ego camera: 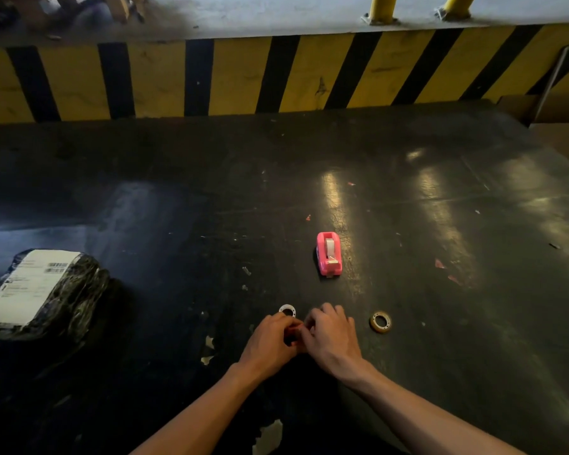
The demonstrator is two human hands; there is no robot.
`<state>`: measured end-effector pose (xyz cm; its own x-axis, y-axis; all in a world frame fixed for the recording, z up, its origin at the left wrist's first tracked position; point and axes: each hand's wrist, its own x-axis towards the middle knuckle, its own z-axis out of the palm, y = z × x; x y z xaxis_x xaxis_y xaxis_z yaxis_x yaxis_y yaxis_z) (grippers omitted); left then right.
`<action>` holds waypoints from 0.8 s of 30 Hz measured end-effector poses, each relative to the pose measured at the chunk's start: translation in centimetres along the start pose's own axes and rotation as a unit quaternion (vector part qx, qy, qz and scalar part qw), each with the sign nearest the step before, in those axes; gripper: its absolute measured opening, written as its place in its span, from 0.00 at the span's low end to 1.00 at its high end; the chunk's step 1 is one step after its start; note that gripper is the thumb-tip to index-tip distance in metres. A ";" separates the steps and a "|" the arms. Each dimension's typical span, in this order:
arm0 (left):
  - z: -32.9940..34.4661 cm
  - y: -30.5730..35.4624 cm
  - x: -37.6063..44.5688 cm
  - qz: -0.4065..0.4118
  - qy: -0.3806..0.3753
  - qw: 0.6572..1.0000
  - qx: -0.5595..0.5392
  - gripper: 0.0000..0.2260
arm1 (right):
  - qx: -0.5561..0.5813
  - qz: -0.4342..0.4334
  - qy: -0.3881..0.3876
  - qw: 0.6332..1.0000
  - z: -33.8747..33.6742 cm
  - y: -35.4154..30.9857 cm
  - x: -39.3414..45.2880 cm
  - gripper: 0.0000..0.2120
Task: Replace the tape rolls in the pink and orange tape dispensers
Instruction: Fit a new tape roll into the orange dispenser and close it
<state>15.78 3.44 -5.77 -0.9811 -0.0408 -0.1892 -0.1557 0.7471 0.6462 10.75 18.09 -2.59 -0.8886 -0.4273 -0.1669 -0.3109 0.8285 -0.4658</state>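
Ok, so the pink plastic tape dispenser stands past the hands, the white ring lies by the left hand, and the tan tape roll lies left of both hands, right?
Not quite. The head view shows the tan tape roll lying right of both hands, beside the right hand. The rest holds: the pink plastic tape dispenser stands past the hands, and the white ring lies by the left hand.

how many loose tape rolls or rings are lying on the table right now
2: a white ring just beyond the left hand, and a tan roll right of the right hand. The hands may hide another.
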 end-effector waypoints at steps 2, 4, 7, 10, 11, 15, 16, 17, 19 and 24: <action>0.1 -0.1 -0.1 -0.001 0.008 1.000 0.003 0.18 | 0.012 0.018 0.004 1.000 -0.7 0.6 0.0 0.04; 0.2 -0.2 -0.1 0.004 0.011 1.000 0.006 0.20 | 0.028 0.043 0.010 0.999 -1.6 1.4 0.0 0.04; 0.3 -0.4 0.0 0.010 0.014 1.000 0.012 0.22 | 0.115 0.109 0.005 0.987 -3.2 2.9 0.1 0.06; 0.3 -0.5 0.2 0.005 0.002 1.000 0.011 0.22 | 0.149 0.165 -0.002 0.975 -4.9 4.7 0.2 0.08; 0.2 -0.5 0.2 0.004 -0.002 1.000 0.013 0.22 | 0.154 0.176 -0.004 0.972 -5.3 5.2 0.2 0.08; 0.2 -0.6 0.4 0.005 -0.014 1.000 0.021 0.23 | 0.188 0.204 -0.028 0.960 -5.6 6.0 0.2 0.04; 0.2 -0.6 0.3 0.007 -0.014 1.000 0.023 0.23 | 0.194 0.211 -0.033 0.957 -5.4 6.0 0.2 0.04; 0.2 -0.7 0.3 0.007 -0.012 1.000 0.023 0.23 | 0.201 0.219 -0.036 0.954 -5.1 6.1 0.2 0.04; 0.3 -0.8 0.4 0.006 -0.012 1.000 0.022 0.23 | 0.213 0.228 -0.042 0.949 -4.2 6.1 0.2 0.04; 0.4 -1.0 0.4 0.004 -0.010 1.000 0.025 0.22 | 0.206 0.236 -0.056 0.948 -1.6 5.3 0.2 0.07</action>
<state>15.63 2.97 -6.79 -0.9795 -0.0221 -0.2002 -0.1423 0.7794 0.6102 8.41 23.04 -3.69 -0.8473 -0.0994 -0.5217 0.2910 0.7349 -0.6126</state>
